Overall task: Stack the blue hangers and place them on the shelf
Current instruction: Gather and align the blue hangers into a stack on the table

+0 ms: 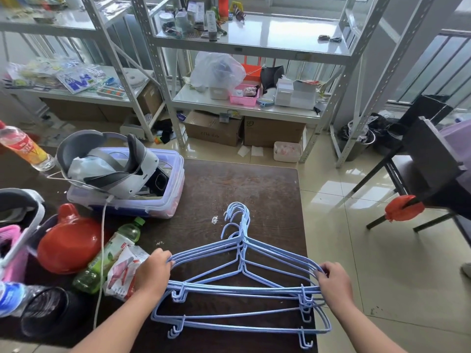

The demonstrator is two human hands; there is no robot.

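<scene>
Blue hangers (242, 276) lay in a loose stack on the dark wood table (270, 194), hooks pointing away from the person, w/ a couple of hangers slid nearer the table's front edge than the rest. Left hand (153, 271) gripped the stack's left shoulder end, fingers curled round several wires. Right hand (334, 281) did the same at the right shoulder end, thumb and fingers pinched on the wire bundle. Both hands were closed on the hangers, one at each end, stack spanning between them & resting on the tabletop.

Left of the hangers, close to the left hand: a snack packet (122, 271), a green bottle (107, 256) lying down, a red round item (68, 240). Further back, a clear plastic bin (153, 197) w/ a white headset (112, 161) on top. White cable (102, 240) trailed from it across the table.

Beyond the table, white metal shelf units (252, 47) stood on a glossy tile floor (356, 250), cluttered w/ packets, a pink basket (244, 98), cardboard boxes (214, 128) underneath. Dark chair (428, 159) at right.
</scene>
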